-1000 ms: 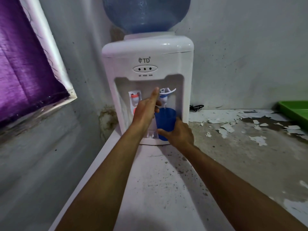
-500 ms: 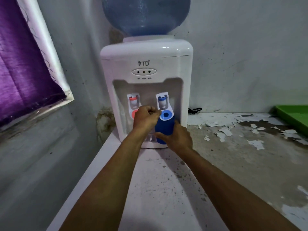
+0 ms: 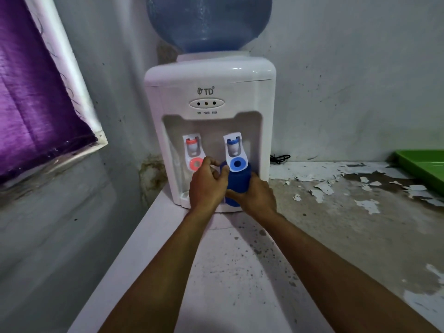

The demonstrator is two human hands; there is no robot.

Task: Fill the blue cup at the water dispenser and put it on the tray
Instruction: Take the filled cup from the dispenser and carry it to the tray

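Note:
A white water dispenser (image 3: 209, 92) with a big blue bottle on top stands in the corner. Its blue tap lever (image 3: 236, 156) hangs down, and the red tap lever (image 3: 195, 155) is to its left. The blue cup (image 3: 237, 183) sits under the blue tap, its rim partly hidden by the lever's round pad. My right hand (image 3: 255, 195) wraps around the cup from the right and below. My left hand (image 3: 206, 186) is curled at the cup's left side, fingertips at its rim. The green tray (image 3: 425, 167) lies at the far right edge.
The counter (image 3: 324, 236) has peeling paint flakes between the dispenser and the tray. A black cable (image 3: 280, 158) lies behind the dispenser's right side. A window with a purple curtain (image 3: 36, 97) fills the left wall.
My left hand has let go of the blue tap lever, which dropped back down, and has come down beside the cup. The cup has stayed under the tap in my right hand.

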